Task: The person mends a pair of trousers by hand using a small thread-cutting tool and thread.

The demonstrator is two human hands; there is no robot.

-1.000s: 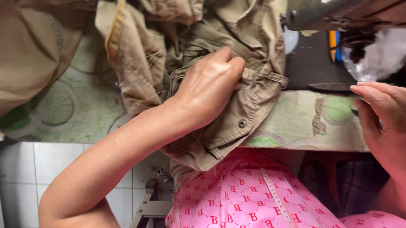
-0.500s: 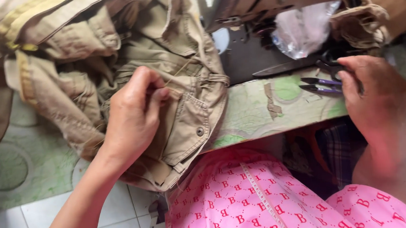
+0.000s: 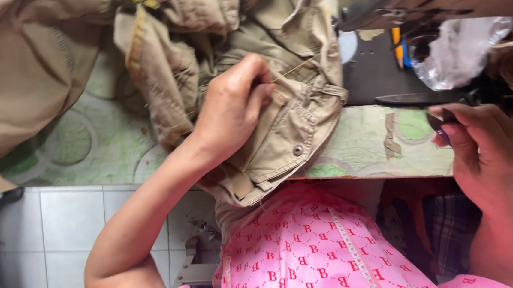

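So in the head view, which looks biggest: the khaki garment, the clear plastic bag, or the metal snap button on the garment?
1. Khaki garment, by far the largest, pinched by the left hand.
2. Clear plastic bag.
3. Metal snap button, tiny.

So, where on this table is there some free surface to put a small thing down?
One bare patch of the green patterned table lies between the tan cloth heap and the khaki garment under the left hand. Another strip lies between the garment and the right hand. Behind it, by the plastic bag, it is crowded.
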